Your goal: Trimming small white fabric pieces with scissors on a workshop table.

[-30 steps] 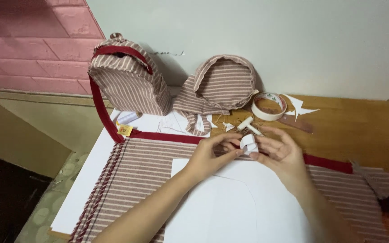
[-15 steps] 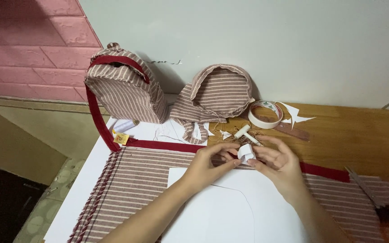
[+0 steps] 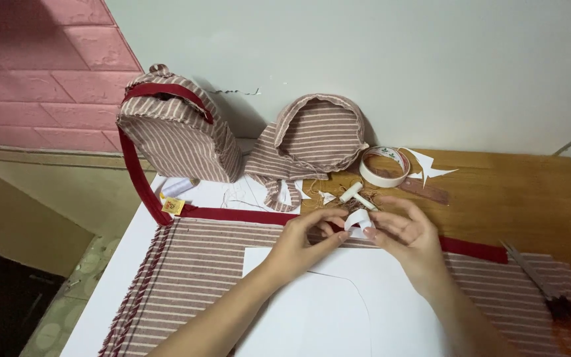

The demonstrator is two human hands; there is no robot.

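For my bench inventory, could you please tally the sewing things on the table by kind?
Striped fabric bags or bag parts: 2, backpack and round piece
Flat striped fabric panel: 1
Tape rolls: 1
White paper patterns: 1
Scissors: 1
Curled tape strip between both hands: 1
Total: 7

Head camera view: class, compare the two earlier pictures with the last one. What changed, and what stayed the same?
The left hand and right hand still pinch the small white tape piece between them, which now curls into a loop. The tape roll, striped bag, striped fabric and white paper stayed where they were; only the camera shifted slightly.
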